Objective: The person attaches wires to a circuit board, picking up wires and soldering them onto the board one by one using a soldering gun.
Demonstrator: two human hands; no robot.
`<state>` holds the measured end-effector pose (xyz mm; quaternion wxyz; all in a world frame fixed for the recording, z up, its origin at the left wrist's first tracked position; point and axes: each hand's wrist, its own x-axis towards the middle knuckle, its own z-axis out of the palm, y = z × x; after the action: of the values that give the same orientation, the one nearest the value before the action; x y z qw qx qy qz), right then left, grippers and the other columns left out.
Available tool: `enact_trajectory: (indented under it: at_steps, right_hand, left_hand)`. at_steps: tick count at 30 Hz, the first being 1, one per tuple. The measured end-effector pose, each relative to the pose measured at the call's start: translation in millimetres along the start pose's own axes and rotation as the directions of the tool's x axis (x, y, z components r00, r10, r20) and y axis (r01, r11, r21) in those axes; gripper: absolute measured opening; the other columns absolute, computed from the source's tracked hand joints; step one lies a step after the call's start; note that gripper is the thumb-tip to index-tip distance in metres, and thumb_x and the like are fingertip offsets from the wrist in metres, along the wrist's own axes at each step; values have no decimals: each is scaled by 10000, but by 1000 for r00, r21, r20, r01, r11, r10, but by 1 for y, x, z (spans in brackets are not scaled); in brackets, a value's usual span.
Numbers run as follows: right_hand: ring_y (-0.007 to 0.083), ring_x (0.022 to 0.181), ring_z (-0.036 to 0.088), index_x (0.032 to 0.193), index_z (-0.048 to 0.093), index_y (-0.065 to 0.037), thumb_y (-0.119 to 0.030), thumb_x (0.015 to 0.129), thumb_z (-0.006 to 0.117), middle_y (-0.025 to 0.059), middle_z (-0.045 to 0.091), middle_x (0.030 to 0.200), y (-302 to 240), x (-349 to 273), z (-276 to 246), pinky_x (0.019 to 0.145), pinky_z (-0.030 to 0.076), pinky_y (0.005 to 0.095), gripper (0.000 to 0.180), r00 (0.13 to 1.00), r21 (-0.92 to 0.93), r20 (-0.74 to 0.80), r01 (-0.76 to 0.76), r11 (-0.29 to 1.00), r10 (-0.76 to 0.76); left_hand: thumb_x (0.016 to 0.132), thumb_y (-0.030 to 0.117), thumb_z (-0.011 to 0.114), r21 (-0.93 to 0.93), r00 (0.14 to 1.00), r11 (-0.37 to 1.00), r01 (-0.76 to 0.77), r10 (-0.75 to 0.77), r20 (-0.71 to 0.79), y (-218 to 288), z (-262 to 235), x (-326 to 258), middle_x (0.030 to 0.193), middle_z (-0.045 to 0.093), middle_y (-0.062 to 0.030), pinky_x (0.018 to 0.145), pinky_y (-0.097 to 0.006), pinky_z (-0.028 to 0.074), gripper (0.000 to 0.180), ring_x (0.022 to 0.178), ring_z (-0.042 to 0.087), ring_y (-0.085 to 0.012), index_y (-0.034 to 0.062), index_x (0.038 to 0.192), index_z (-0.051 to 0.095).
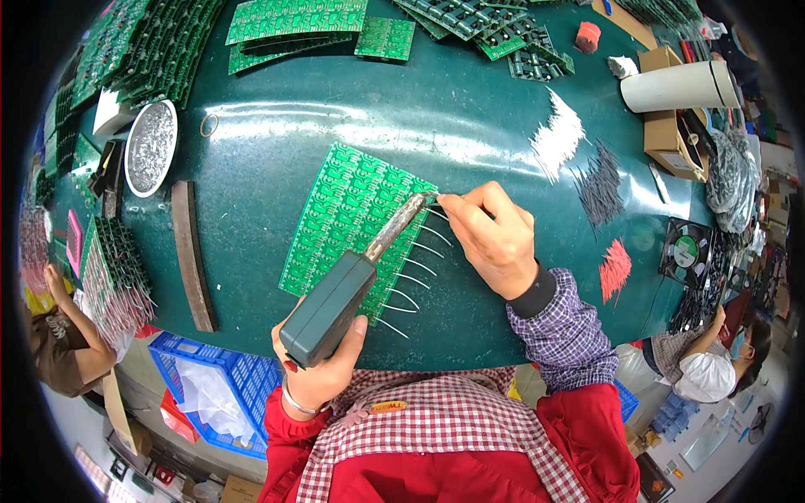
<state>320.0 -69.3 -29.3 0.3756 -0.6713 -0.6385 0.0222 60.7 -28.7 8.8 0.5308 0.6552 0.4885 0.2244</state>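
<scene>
My left hand (323, 369) is closed round the dark boxy handle of a soldering gun (331, 306). Its metal barrel points up and right, with the tip at the upper right corner of a green circuit board panel (344, 222) lying flat on the table. At that same corner the fingertips of my right hand (495, 239) are pinched together on what looks like a thin wire, mostly hidden by the fingers. Several white wires (417, 277) stick out in a row from the panel's right edge, below the tip.
On the right lie piles of white wires (558, 134), black wires (598, 186) and red wires (615, 270), near a small fan (686, 250). Left are a dark bar (192, 256) and a white bowl (171, 126). Stacked boards (293, 21) line the back. Other people sit at both sides.
</scene>
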Motion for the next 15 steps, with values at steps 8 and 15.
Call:
enact_trajectory:
  at_steps: [8,15]
  right_hand:
    - [184,583,603,950,693,-21,45,755,743,65,542,760,-1,0,-1,487,501,304,212,1000,-9,7,-6,1000,6]
    - [183,582,599,954,694,-23,45,752,743,63,537,760,0,0,0,486,497,305,218,1000,-13,6,-1,1000,1]
  left_hand:
    - [791,-41,735,222,932,905,-362,347,106,-11,-6,-1,827,661,-79,548,-270,477,254,613,600,-148,-36,1036,670]
    - [803,-85,719,-7,978,978,-207,207,36,-13,-7,-5,874,662,-87,541,-252,469,304,623,589,-123,-63,1096,643]
